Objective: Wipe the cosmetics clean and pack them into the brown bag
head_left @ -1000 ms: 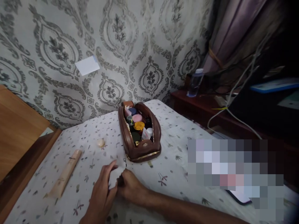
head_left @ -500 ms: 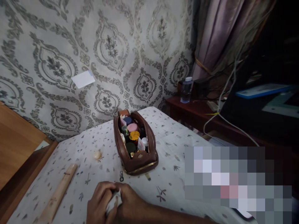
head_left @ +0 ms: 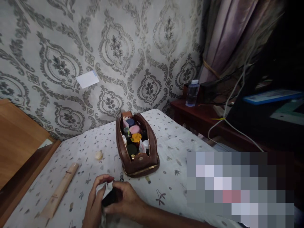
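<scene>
Near the bottom of the head view, my left hand is closed around a crumpled white cloth or tissue. My right hand grips a small black object from the right, with the white material against its left side. What the black object is, I cannot make out. Beyond my hands stands an unzipped brown leather bag, packed with several jars and bottles, among them an orange-lidded one and a pink-lidded one.
A beige tube and a small round cream-coloured item lie on the patterned sheet at left. A clear bottle stands on a dark red table at the back right, near white cables. The lower right is pixelated.
My hands have moved slightly apart and up, and the black object now shows between them. More of the white material is visible. The view has shifted a little.
</scene>
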Available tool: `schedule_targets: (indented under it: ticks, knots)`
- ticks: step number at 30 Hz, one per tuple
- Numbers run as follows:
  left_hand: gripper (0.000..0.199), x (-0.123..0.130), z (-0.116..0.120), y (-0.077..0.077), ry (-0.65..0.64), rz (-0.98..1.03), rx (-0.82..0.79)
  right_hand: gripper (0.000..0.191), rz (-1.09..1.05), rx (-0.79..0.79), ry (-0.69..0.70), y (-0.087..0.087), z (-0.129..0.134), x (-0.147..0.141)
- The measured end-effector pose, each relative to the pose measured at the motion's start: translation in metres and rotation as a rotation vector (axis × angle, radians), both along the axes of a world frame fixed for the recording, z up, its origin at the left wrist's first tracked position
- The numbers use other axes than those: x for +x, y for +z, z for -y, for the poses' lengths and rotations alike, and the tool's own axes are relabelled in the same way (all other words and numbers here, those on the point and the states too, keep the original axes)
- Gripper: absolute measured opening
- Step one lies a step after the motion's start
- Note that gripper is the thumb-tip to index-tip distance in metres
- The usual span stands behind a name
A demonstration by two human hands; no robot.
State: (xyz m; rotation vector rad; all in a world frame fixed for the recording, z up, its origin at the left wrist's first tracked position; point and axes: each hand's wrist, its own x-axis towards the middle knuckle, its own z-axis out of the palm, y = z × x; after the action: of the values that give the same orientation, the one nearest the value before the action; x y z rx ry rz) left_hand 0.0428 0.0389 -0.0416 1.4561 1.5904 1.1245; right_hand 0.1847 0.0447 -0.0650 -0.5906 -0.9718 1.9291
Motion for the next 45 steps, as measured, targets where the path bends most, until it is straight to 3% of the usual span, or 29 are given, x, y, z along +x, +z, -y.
schedule_targets:
  ticks: [3,6,9,12,15,18,23,27,32,36,41,45]
  knots:
    - [0.049,0.0,0.005,0.003,-0.079,0.022,-0.02,0.047,-0.051,0.02,-0.062,-0.001,-0.004,-0.003]
    - [0.051,0.002,0.011,0.008,-0.137,-0.024,0.007,0.047,-0.063,0.135,-0.169,-0.005,-0.005,-0.005]
    - [0.055,0.003,0.012,0.01,-0.209,-0.058,-0.018,0.049,0.087,0.276,-0.233,-0.007,-0.003,-0.002]
    - [0.055,0.005,0.009,0.008,-0.175,-0.045,-0.051,0.057,0.274,0.331,-0.234,-0.005,0.0,0.003]
    - [0.05,0.008,0.006,0.004,-0.045,0.011,-0.034,0.054,0.346,0.29,-0.187,-0.004,0.002,0.005]
    - [0.049,0.007,0.002,0.0,0.029,0.066,-0.033,0.056,0.23,0.215,-0.152,-0.004,0.002,0.003]
    - [0.06,0.004,-0.006,0.0,-0.026,0.096,-0.07,0.058,0.088,0.166,-0.228,0.002,0.001,0.004]
    - [0.059,0.003,-0.003,0.001,-0.049,0.081,-0.02,0.055,-0.008,0.122,-0.188,0.008,0.0,0.006]
    - [0.055,-0.005,0.002,0.0,-0.097,0.057,0.032,0.062,-0.067,0.089,-0.164,-0.005,-0.005,0.0]
    - [0.06,-0.014,-0.01,-0.002,-0.139,0.103,-0.076,0.065,0.026,0.147,-0.136,-0.012,-0.005,0.0]
    - [0.069,-0.029,-0.034,-0.024,-0.102,0.289,-0.298,0.07,-0.04,0.043,-0.039,-0.014,-0.006,-0.002]
    - [0.068,-0.034,-0.03,-0.026,-0.06,0.313,-0.254,0.076,-0.148,-0.108,-0.04,-0.023,-0.014,-0.009]
